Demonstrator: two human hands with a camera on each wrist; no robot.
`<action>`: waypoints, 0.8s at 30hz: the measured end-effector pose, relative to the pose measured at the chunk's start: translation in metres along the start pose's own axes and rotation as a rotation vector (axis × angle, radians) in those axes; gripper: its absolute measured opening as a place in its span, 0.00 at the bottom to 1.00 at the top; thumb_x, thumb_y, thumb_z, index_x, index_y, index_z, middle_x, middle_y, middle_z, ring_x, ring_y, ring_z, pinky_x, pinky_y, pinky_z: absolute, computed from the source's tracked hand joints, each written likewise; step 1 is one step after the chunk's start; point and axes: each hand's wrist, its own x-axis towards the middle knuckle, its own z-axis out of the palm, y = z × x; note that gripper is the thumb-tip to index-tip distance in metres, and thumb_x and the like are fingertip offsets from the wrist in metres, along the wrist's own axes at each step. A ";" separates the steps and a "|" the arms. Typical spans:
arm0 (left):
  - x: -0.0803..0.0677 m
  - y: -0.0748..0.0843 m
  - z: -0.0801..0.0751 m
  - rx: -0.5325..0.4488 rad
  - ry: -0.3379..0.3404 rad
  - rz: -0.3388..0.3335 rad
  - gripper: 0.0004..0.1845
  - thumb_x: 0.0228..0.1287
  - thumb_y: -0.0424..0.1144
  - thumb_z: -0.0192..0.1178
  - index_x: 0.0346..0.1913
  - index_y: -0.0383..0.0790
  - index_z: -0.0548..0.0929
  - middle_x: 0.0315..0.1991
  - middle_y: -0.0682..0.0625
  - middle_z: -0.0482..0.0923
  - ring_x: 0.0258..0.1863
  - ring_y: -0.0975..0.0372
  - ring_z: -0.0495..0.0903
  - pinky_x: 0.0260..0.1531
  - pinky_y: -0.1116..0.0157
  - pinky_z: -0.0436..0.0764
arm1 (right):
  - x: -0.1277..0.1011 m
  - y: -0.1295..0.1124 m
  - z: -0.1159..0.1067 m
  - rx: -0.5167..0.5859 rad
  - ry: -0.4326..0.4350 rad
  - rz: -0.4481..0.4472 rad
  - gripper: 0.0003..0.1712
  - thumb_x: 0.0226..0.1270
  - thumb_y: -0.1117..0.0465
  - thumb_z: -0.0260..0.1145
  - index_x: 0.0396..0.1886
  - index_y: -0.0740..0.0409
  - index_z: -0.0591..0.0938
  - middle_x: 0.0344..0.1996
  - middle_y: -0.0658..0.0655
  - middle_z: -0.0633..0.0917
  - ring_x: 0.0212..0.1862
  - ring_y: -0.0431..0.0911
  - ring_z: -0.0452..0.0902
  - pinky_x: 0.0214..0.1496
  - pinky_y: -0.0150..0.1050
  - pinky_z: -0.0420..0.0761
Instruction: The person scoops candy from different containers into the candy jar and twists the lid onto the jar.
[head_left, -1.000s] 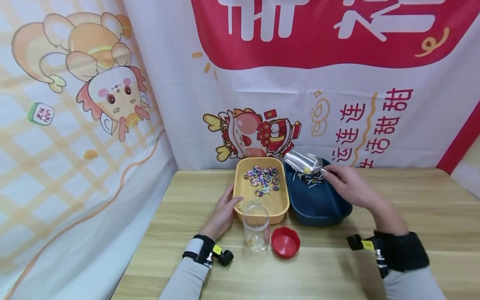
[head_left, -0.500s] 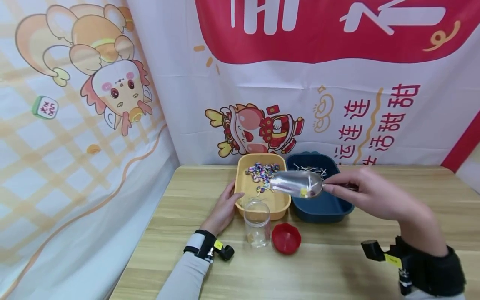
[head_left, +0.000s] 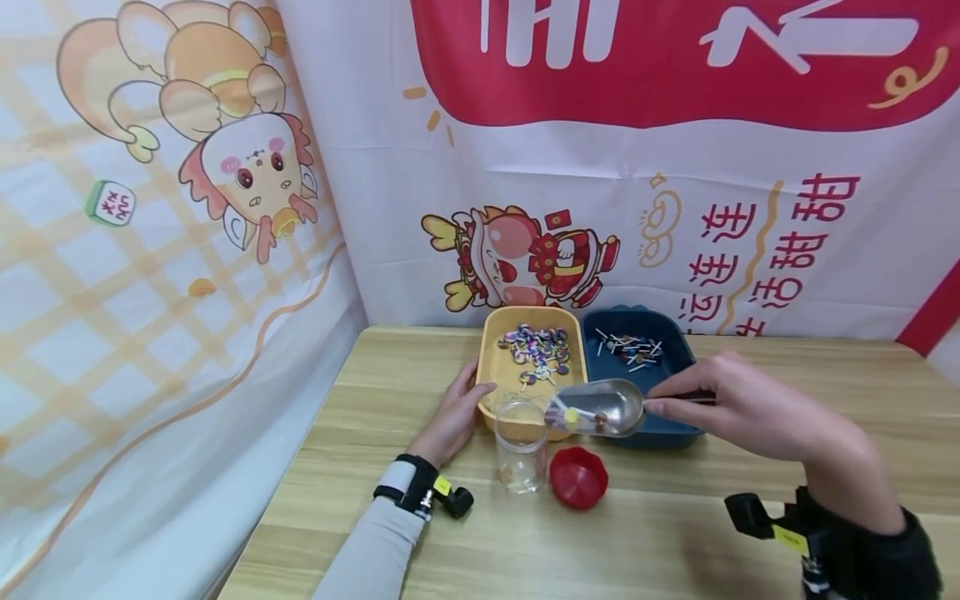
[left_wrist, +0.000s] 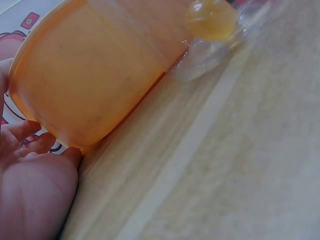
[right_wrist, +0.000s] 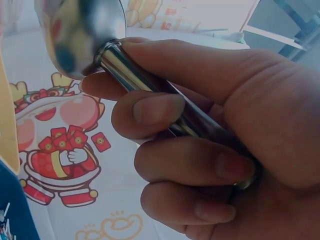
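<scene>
My right hand [head_left: 738,404] grips the handle of a metal scoop [head_left: 600,408], its fingers curled round the shiny handle [right_wrist: 150,95] in the right wrist view. The scoop carries a few small candies and its mouth hangs just right of a clear jar [head_left: 521,443] standing on the table. My left hand [head_left: 457,410] rests with straight fingers against the left side of a yellow tray [head_left: 491,354] holding several colourful lollipops [head_left: 538,350]. In the left wrist view the yellow tray [left_wrist: 85,85] fills the frame, with my left hand [left_wrist: 35,170] touching its wall.
A dark blue tray [head_left: 675,354] with several candies sits right of the yellow one. A red lid [head_left: 578,477] lies on the wooden table [head_left: 675,517] beside the jar. Printed cloth banners close off the back and left.
My right hand has carried the scoop from above the blue tray leftward and down to beside the jar's mouth. The left hand has stayed against the yellow tray.
</scene>
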 end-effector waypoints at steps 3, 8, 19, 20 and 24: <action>0.000 0.000 0.000 -0.004 -0.004 0.002 0.39 0.76 0.32 0.51 0.83 0.42 0.46 0.84 0.43 0.40 0.81 0.51 0.49 0.78 0.57 0.59 | -0.001 -0.001 0.000 -0.001 0.000 -0.001 0.13 0.75 0.52 0.66 0.51 0.50 0.90 0.26 0.39 0.82 0.26 0.38 0.77 0.25 0.30 0.74; 0.001 -0.002 0.000 -0.004 0.002 0.007 0.39 0.76 0.31 0.51 0.83 0.42 0.46 0.84 0.42 0.40 0.81 0.51 0.48 0.78 0.56 0.58 | -0.002 -0.002 -0.001 -0.008 0.002 -0.003 0.13 0.75 0.52 0.66 0.51 0.50 0.90 0.27 0.38 0.84 0.28 0.37 0.78 0.27 0.30 0.76; -0.001 -0.001 0.000 0.015 0.009 -0.003 0.39 0.76 0.33 0.52 0.83 0.43 0.47 0.84 0.43 0.40 0.81 0.51 0.48 0.78 0.56 0.58 | -0.005 -0.005 -0.001 -0.019 0.014 -0.015 0.13 0.74 0.52 0.67 0.51 0.50 0.90 0.28 0.37 0.84 0.28 0.37 0.77 0.27 0.30 0.75; -0.001 -0.001 0.000 0.016 0.009 -0.004 0.39 0.76 0.33 0.52 0.83 0.43 0.46 0.84 0.43 0.40 0.81 0.51 0.48 0.78 0.56 0.58 | -0.005 -0.005 -0.001 -0.020 0.016 -0.015 0.13 0.74 0.52 0.67 0.51 0.50 0.90 0.29 0.37 0.85 0.28 0.36 0.77 0.27 0.30 0.76; -0.002 0.000 0.001 0.014 0.005 -0.004 0.39 0.76 0.33 0.51 0.83 0.43 0.46 0.84 0.43 0.40 0.81 0.51 0.48 0.78 0.57 0.58 | -0.005 -0.005 -0.001 -0.031 0.033 -0.026 0.13 0.74 0.53 0.67 0.50 0.50 0.90 0.30 0.36 0.85 0.28 0.36 0.78 0.27 0.30 0.76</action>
